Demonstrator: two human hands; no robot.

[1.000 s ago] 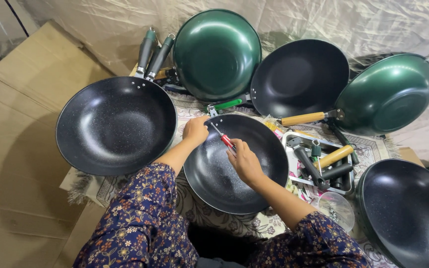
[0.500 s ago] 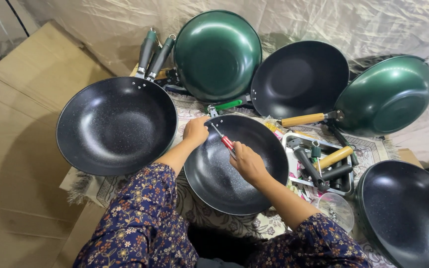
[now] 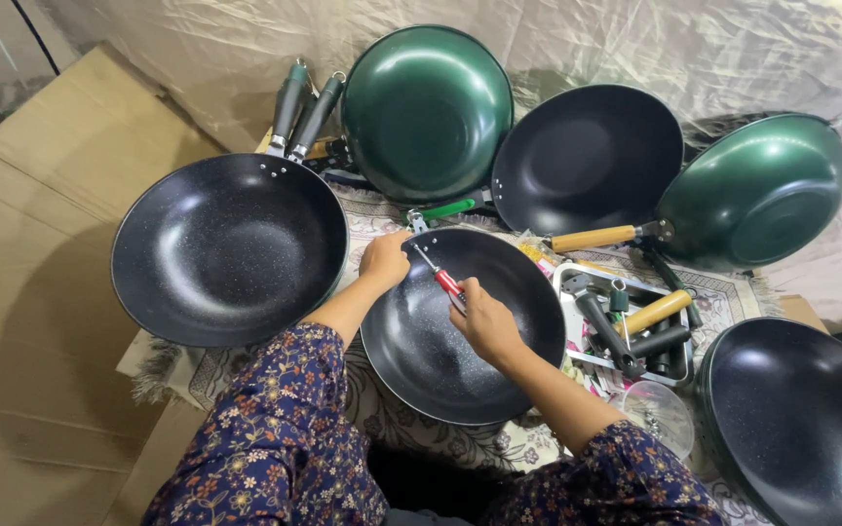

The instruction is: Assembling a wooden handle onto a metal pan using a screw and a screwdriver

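Note:
A black speckled pan [image 3: 440,360] without a handle lies in front of me on a patterned cloth. My left hand [image 3: 385,259] grips its far rim at the handle bracket. My right hand [image 3: 484,321] is inside the pan, closed around a red-handled screwdriver [image 3: 443,280]. The tool's metal tip points to the rim by my left hand. A green handle [image 3: 445,209] lies just beyond that rim.
A big black pan [image 3: 229,248] sits at left. Two green pans [image 3: 428,112] [image 3: 757,190] and a black pan [image 3: 589,161] lean at the back. Another black pan [image 3: 799,419] is at right. A white tray [image 3: 569,282] holds several loose handles. Cardboard [image 3: 31,292] lies left.
Both hands stay at the pan's far rim with the screwdriver. The right hand has shifted only slightly; nothing else has moved.

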